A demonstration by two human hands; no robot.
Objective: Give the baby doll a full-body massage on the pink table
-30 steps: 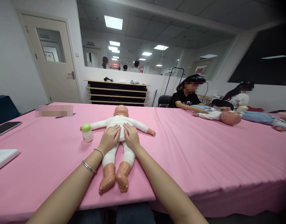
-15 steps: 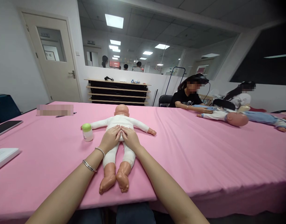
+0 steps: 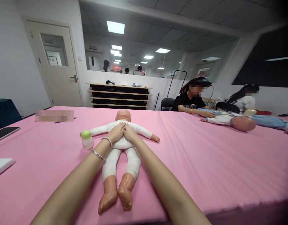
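Observation:
A baby doll with a white cloth body lies stretched out, its head away from me and its bare feet towards me. Its face does not show. On the upper part of its trunk rests my left hand, fingers extended and laid flat. Beside it, my right hand lies flat on the doll too, and the fingertips of both hands meet near the middle. A small bottle with a green cap stands left of the doll, near its outstretched arm.
Pink cloth covers the table. At the left lie a phone and a white box. Across the table at the right, a person handles another doll; a second person sits farther right. Shelves stand behind.
Both hands have slid up the doll from its lower trunk to its upper trunk, towards the head. The view has shifted slightly, and the bottle has stayed put.

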